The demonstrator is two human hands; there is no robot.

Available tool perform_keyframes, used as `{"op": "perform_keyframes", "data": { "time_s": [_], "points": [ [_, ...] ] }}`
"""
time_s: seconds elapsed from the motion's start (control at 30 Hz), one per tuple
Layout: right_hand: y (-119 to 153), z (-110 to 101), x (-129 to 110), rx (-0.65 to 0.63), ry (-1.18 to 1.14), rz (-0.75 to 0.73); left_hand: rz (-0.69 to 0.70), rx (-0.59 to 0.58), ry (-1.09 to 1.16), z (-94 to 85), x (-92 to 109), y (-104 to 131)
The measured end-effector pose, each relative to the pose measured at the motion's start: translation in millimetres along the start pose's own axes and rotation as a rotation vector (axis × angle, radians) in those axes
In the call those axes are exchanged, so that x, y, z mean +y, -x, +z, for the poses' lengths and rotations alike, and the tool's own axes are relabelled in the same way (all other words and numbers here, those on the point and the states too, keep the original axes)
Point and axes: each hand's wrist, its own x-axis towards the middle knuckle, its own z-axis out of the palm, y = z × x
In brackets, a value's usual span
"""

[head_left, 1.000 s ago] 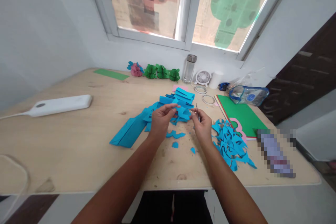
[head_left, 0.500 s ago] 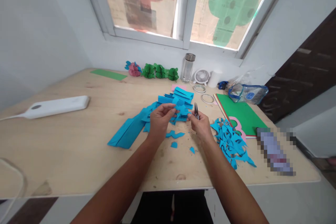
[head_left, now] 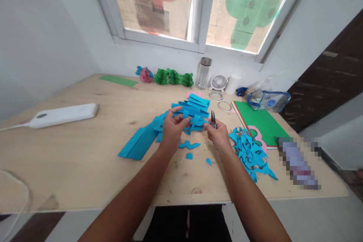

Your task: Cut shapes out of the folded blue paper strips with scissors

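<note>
Head view: cut blue pc (head_left: 197,121) is btwn the hands; L hand (head_left: 172,128) pinches its 9 o'clock edge, thumb to finger. R hand (head_left: 218,135) has thumb & index closed at its 3 o'clock edge, scissors (head_left: 213,118) in same hand, tips toward 12. Wood table (head_left: 113,181) below, window (head_left: 202,15) at 12 on white wall (head_left: 82,38). Folded blue paper (head_left: 137,143) runs from 8 to 12, partly behind L hand, close under the pc. Scrap pile (head_left: 249,153) at 4, green sheets (head_left: 262,123) at 3, bottle (head_left: 202,75) at 12, fan (head_left: 219,82) at 1.
</note>
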Motion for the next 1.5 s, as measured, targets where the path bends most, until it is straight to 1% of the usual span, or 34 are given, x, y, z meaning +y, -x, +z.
{"op": "perform_keyframes", "data": {
  "time_s": [0.13,0.37,0.57,0.73,0.87,0.93,1.07,1.23,1.3,1.4,1.43,1.5],
  "points": [
    [-1.1,-0.4,-2.0,0.030,-0.110,0.047,-0.049,-0.030,-0.024,1.1,0.7,2.0],
    [-3.5,-1.2,-1.2,0.102,-0.175,0.036,-0.092,-0.111,-0.106,-0.2,-0.4,2.8],
    [-3.7,-1.1,-1.1,0.131,-0.188,0.037,-0.073,-0.201,-0.228,-5.0,-0.5,0.4],
    [-4.5,-1.8,-0.1,0.130,-0.182,0.030,-0.017,-0.233,-0.376,-7.1,-1.3,-0.9],
    [-5.8,-2.7,1.3,0.122,-0.169,0.024,0.001,-0.253,-0.434,-9.0,-0.8,-2.5],
    [-6.6,-3.4,1.8,0.112,-0.154,0.020,0.004,-0.237,-0.443,-11.1,0.2,-4.2],
    [-6.4,-4.0,1.4,0.078,-0.123,0.019,0.004,-0.131,-0.428,-14.8,3.1,-8.8],
    [-2.8,-2.3,-2.0,0.052,-0.107,0.021,-0.055,-0.036,-0.471,-15.6,14.3,-11.1],
    [-2.0,-1.8,-3.0,0.035,-0.109,0.021,-0.074,-0.024,-0.438,-20.0,21.7,-9.2],
    [-1.9,-1.6,-2.7,0.014,-0.111,0.023,-0.057,0.011,-0.418,-33.8,32.0,-1.1],
    [-2.1,-1.7,-2.4,0.010,-0.110,0.024,-0.065,0.002,-0.435,-39.3,34.2,2.5],
    [-2.5,-2.0,-1.7,0.009,-0.108,0.025,-0.120,-0.134,-0.507,-48.9,35.7,9.1]
  ]
}}
